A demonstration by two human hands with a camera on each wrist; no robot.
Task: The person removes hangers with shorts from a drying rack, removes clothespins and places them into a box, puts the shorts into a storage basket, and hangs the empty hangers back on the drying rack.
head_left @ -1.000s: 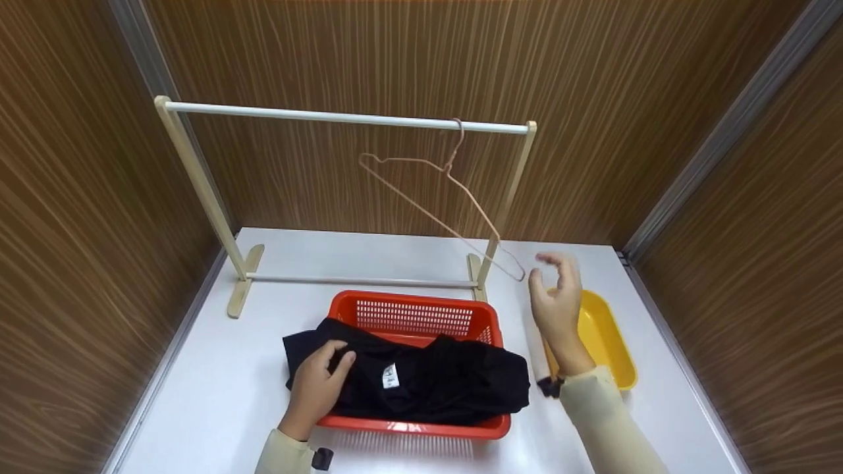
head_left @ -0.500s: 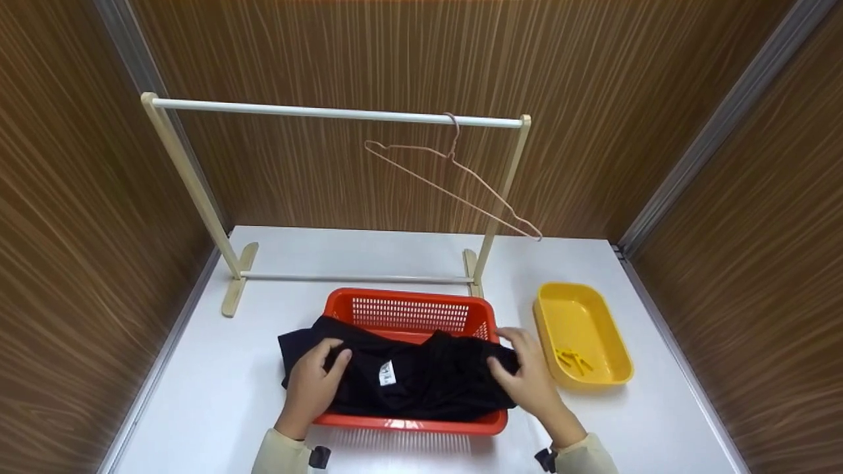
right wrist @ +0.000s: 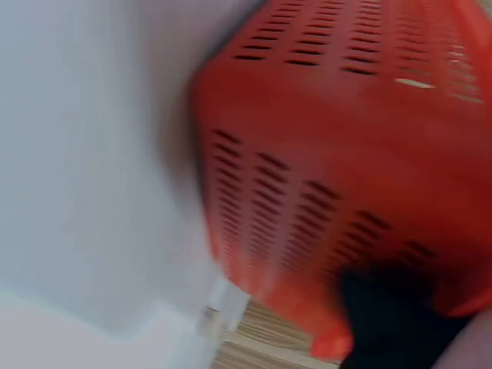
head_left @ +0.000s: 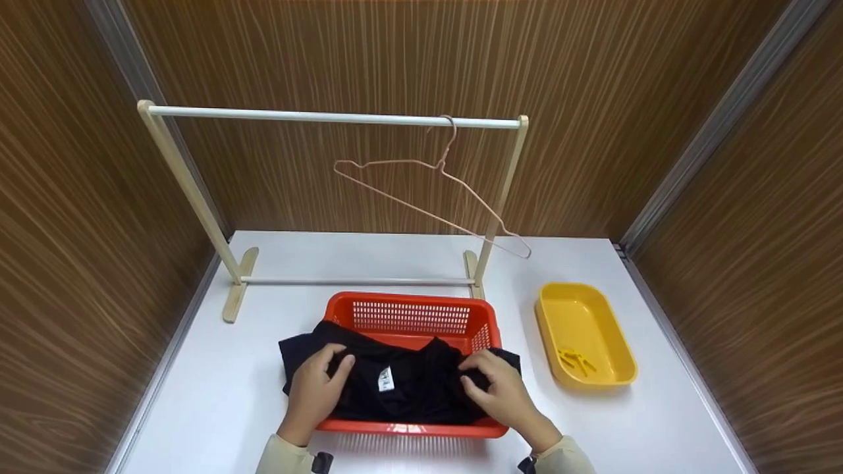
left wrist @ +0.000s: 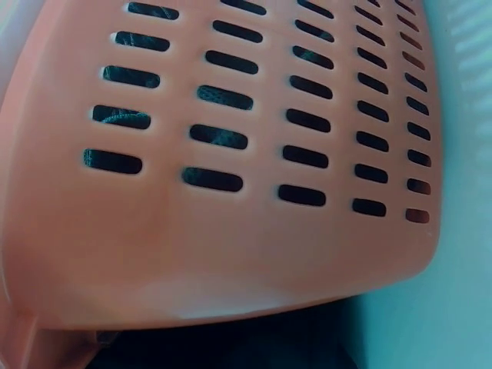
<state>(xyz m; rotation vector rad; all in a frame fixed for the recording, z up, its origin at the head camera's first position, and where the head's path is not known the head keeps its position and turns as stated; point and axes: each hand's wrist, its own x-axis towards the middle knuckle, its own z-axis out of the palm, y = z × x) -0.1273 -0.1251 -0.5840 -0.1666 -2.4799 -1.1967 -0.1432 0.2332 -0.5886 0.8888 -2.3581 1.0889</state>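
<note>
A black garment (head_left: 415, 385) with a white label lies folded across the red basket (head_left: 408, 429), its left end hanging over the rim. My left hand (head_left: 315, 388) grips the cloth near the left end, thumb and forefinger curled over a fold. Farther right, my right hand (head_left: 504, 392) has its fingers and thumb curled on the cloth, just inside the basket's right side. The left wrist view holds mostly the slotted basket wall (left wrist: 200, 238). In the blurred right wrist view, a dark bit of garment (right wrist: 392, 315) shows beside the basket (right wrist: 323, 131).
Behind the basket stands a wooden rack (head_left: 191, 191) with a white rail (head_left: 296, 116). A pink wire hanger (head_left: 408, 205) hangs near the rail's right end. At right is a yellow tray (head_left: 593, 322) with several yellow clips (head_left: 576, 361). Wood-grain walls enclose the white table.
My right hand has come from over the yellow tray to the garment, then moved inward along it. My left hand has stayed on the cloth. The hanger swings on the rail.
</note>
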